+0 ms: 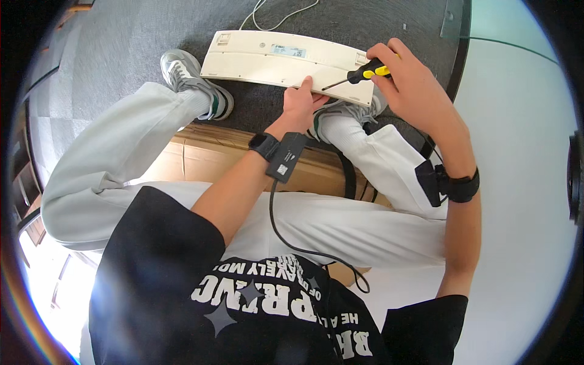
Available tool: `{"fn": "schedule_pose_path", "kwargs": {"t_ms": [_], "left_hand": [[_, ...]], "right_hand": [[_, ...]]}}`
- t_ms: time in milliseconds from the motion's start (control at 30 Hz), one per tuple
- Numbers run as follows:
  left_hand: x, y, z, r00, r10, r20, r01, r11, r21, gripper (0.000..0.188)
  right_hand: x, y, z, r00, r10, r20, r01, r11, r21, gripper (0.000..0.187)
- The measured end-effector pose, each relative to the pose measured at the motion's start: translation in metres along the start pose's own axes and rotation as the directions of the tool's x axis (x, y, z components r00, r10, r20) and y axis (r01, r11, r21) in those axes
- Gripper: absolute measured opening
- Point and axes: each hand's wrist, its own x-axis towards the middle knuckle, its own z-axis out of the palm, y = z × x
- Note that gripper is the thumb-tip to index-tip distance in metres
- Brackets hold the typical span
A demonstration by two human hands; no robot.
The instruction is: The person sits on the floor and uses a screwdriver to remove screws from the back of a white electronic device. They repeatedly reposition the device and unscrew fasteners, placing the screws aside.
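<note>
A cream-white keyboard (255, 58) lies face down, its underside with a label and small screw holes turned up. My left hand (300, 106) grips its near edge, thumb on top and fingers under it. In my right hand (410, 85) is a screwdriver (359, 75) with a black and yellow handle, held slanted between thumb and fingers. The screwdriver's tip points down to the left and meets the keyboard near its right end, close to the near edge. Whether the tip sits in a screw, I cannot tell.
A pale cable (274, 27) trails across the grey carpet (140, 30) beyond the keyboard. My shoes (201, 85) flank the near side. A cardboard box (231, 161) is beneath my legs. A white surface (517, 152) stands along the right. Black cables hang from devices strapped to both wrists.
</note>
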Motion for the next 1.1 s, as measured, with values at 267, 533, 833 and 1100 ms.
{"fn": "schedule_pose_path", "kwargs": {"t_ms": [267,533,833,1100], "left_hand": [[-0.024,0.016,-0.006,0.985,-0.04,0.17,0.003,0.978,0.21,0.042],[-0.062,0.058,-0.009,0.99,-0.002,0.139,-0.065,0.876,0.478,0.04],[-0.132,0.138,-0.041,0.968,0.125,0.219,-0.251,0.391,0.885,0.037],[-0.129,0.145,-0.061,0.97,0.106,0.22,-0.236,0.173,0.956,0.039]], "right_hand": [[-0.019,0.001,-0.015,0.998,0.011,0.063,-0.011,1.0,0.003,0.023],[-0.046,-0.005,-0.027,0.999,-0.035,-0.009,0.035,0.991,0.128,0.023],[-0.065,-0.063,-0.024,0.997,-0.049,-0.052,0.06,0.971,0.231,0.032],[-0.073,-0.087,0.012,0.989,0.082,-0.121,-0.029,0.923,0.385,0.032]]}}
